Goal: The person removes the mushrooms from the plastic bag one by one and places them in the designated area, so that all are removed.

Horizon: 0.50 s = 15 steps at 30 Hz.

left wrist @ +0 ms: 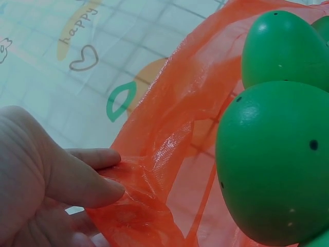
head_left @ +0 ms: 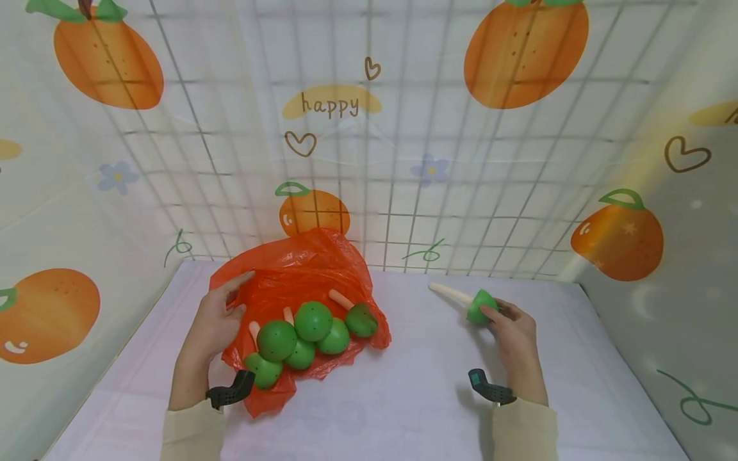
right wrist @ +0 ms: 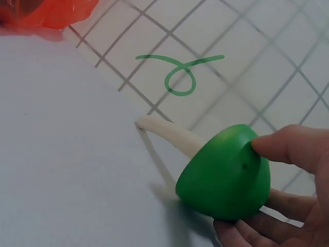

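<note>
A red plastic bag point(head_left: 323, 250) lies spread on the left of the table. Several green maracas point(head_left: 313, 321), with dark-dotted heads and pale handles, rest on it in a cluster, their handles pointing away from me. My left hand point(head_left: 216, 320) is at the bag's left side; in the left wrist view its thumb point(left wrist: 97, 190) and fingers pinch the thin plastic edge. On the right, my right hand point(head_left: 516, 333) grips another green maraca point(right wrist: 231, 177) by its head. That maraca's pale handle point(right wrist: 167, 131) points away and left, with its end at the table.
A white table point(head_left: 403, 397) fills the lower view. Behind it rises a wire grid point(head_left: 392, 218) covered by a pale curtain printed with oranges point(head_left: 314, 214), hearts and flowers. More curtain closes off both sides.
</note>
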Each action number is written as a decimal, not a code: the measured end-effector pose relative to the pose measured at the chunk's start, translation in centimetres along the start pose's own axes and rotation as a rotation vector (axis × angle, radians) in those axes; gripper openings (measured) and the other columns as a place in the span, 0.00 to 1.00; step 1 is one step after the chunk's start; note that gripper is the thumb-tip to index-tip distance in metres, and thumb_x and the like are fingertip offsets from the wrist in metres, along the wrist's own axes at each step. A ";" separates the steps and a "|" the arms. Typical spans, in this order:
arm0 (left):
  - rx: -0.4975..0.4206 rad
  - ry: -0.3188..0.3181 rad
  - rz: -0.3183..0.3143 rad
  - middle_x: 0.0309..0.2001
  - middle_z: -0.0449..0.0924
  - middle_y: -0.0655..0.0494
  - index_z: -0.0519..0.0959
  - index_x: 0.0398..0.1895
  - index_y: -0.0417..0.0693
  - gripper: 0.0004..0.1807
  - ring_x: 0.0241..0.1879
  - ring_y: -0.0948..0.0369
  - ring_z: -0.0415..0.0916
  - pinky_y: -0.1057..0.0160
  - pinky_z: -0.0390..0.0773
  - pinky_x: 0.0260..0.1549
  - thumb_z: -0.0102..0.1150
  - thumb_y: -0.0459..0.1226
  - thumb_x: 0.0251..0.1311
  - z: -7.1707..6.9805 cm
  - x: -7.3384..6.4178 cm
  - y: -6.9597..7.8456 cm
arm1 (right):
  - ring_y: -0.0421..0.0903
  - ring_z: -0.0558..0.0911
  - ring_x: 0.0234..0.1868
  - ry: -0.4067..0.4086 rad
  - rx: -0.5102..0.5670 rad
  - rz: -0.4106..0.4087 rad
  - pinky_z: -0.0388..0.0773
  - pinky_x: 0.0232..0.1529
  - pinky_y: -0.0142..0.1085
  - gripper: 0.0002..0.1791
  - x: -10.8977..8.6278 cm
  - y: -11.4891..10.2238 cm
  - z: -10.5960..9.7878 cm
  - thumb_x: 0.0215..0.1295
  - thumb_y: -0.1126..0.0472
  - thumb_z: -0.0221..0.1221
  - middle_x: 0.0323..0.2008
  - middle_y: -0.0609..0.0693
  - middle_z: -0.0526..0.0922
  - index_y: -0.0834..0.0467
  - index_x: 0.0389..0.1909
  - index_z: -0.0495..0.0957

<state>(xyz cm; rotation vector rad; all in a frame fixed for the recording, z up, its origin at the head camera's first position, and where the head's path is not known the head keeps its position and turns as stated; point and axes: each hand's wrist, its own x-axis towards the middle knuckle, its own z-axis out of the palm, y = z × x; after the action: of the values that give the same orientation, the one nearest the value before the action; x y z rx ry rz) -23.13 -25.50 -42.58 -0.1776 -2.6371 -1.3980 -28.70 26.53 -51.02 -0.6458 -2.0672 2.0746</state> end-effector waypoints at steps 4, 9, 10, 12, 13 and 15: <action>0.005 -0.001 -0.007 0.76 0.65 0.36 0.67 0.79 0.42 0.34 0.74 0.34 0.61 0.35 0.67 0.69 0.46 0.21 0.69 0.0 0.0 0.0 | 0.53 0.67 0.73 0.002 0.004 0.003 0.66 0.75 0.42 0.34 0.1 0.3 -0.2 0.73 0.64 0.64 0.74 0.62 0.63 0.69 0.75 0.65; 0.005 -0.005 -0.013 0.76 0.65 0.37 0.67 0.79 0.42 0.34 0.75 0.35 0.61 0.35 0.67 0.70 0.46 0.21 0.69 -0.1 -0.1 -0.1 | 0.53 0.68 0.73 0.010 0.000 -0.004 0.66 0.75 0.43 0.33 0.2 0.4 -0.2 0.73 0.63 0.64 0.74 0.62 0.64 0.70 0.74 0.66; 0.005 -0.006 -0.013 0.76 0.65 0.37 0.67 0.79 0.42 0.34 0.75 0.35 0.61 0.35 0.67 0.70 0.46 0.21 0.69 -0.1 -0.1 -0.1 | 0.53 0.67 0.73 0.014 -0.002 -0.004 0.66 0.75 0.43 0.33 0.2 0.4 -0.2 0.73 0.62 0.64 0.74 0.62 0.64 0.69 0.74 0.66; 0.005 -0.007 -0.012 0.76 0.65 0.37 0.67 0.79 0.42 0.34 0.75 0.35 0.61 0.35 0.67 0.70 0.46 0.21 0.69 -0.1 -0.1 -0.1 | 0.53 0.67 0.74 0.022 -0.011 -0.003 0.66 0.76 0.43 0.33 0.2 0.4 -0.2 0.74 0.62 0.63 0.74 0.62 0.64 0.69 0.74 0.67; 0.006 -0.006 -0.010 0.76 0.65 0.37 0.67 0.79 0.42 0.34 0.75 0.35 0.61 0.35 0.66 0.70 0.46 0.21 0.69 -0.1 -0.1 -0.1 | 0.54 0.66 0.75 0.023 -0.014 -0.004 0.66 0.76 0.44 0.33 0.2 0.4 -0.2 0.74 0.62 0.63 0.74 0.61 0.64 0.69 0.74 0.67; 0.008 -0.006 -0.007 0.76 0.65 0.37 0.67 0.79 0.42 0.34 0.75 0.35 0.61 0.35 0.66 0.70 0.46 0.21 0.69 -0.1 -0.1 -0.1 | 0.54 0.66 0.75 0.027 -0.023 -0.004 0.66 0.76 0.44 0.32 0.2 0.4 -0.2 0.74 0.61 0.62 0.75 0.62 0.65 0.69 0.74 0.67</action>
<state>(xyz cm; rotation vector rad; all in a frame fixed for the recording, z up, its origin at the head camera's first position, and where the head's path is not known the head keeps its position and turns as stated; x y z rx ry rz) -23.07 -25.63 -42.60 -0.1717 -2.6507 -1.3904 -28.76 26.80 -51.43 -0.6691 -2.0784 2.0317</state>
